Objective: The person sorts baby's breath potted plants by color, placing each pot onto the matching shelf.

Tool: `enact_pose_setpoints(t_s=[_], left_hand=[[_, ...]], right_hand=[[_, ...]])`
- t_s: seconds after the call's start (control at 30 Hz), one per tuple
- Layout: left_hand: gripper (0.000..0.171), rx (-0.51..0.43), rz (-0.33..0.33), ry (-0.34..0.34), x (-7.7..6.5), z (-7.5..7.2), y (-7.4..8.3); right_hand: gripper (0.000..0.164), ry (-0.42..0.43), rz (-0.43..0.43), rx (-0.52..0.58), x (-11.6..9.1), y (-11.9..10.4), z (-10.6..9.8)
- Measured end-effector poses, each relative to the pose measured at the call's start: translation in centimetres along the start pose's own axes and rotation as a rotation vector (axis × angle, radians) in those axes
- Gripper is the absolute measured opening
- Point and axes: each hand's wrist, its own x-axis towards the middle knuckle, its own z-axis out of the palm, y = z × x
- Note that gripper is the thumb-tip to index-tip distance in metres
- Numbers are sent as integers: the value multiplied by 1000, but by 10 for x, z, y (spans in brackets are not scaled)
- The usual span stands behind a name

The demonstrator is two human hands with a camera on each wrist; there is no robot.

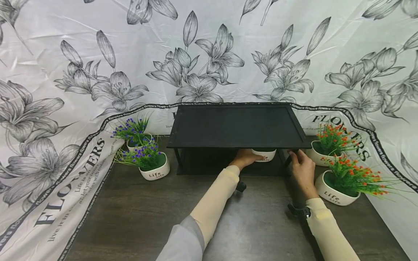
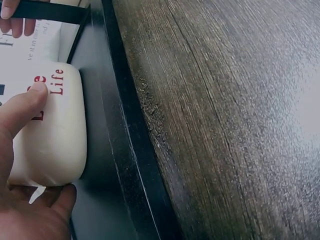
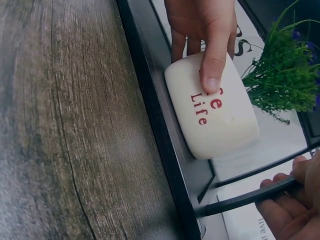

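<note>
One white pot [image 3: 220,132]: inside black shelf [image 1: 235,125]
Left hand [image 1: 246,158]: grasping that pot
Right hand [image 1: 303,170]: fingers gripping shelf post [image 3: 240,200]

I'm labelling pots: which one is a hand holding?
The pot under the shelf top, gripped by the left hand. No hand holds the two left pots or the two right pots.

We see a dark, wood-grained surface [image 1: 140,214] with a pale glare [image 1: 258,224] spread over its near, middle part. Behind it and along both its sides, we find a white, creased cloth [image 1: 228,50] printed with grey line-drawn lilies. Low on the cloth, a black band [image 1: 156,106] repeating "flowers" runs behind the surface and slants down on either side. We read large black "FLOWERS" lettering [image 1: 68,185] left of the surface and again beyond its far right corner.
</note>
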Motion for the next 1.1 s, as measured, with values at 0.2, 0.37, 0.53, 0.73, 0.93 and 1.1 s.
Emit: enact_pose_setpoints(t_s=[0.2, 0.37, 0.53, 0.73, 0.93, 1.1], left_hand=[[83, 36, -40, -9, 9, 4, -8], [83, 31, -23, -34, 11, 3, -11], [91, 20, 21, -62, 16, 4, -16], [88, 38, 75, -76, 12, -1, -18], [79, 68, 136, -77, -6, -16, -15], [66, 112, 160, -45, -34, -40, -9]], right_hand=[[20, 0, -1, -6, 0, 0, 1], [20, -1, 0, -4, 0, 1, 1], [20, 1, 0, -7, 0, 1, 1], [20, 6, 1, -2, -1, 0, 0], [19, 8, 4, -4, -1, 0, 0], [19, 3, 5, -5, -1, -2, -1]])
